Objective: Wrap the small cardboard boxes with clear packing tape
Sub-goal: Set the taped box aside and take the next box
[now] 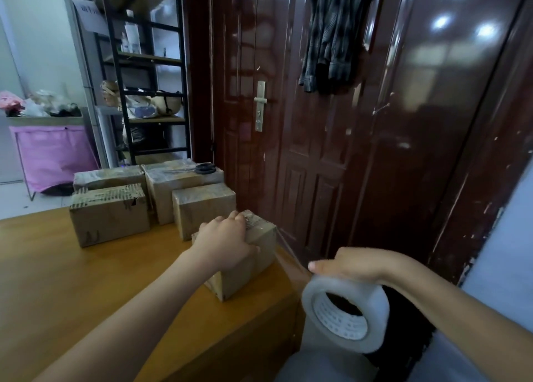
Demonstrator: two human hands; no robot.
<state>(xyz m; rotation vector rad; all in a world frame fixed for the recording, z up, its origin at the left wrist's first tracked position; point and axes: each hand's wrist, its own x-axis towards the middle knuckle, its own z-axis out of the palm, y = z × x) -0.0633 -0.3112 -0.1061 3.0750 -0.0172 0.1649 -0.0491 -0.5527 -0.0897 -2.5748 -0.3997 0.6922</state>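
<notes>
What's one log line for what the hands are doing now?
left hand: holds box on table | right hand: holds tape roll | tape stretched to box

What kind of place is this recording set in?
Probably a home room used for packing parcels: a dark wooden door with a shirt hanging on it, a cluttered shelf rack, and cardboard boxes on a wooden table.
</notes>
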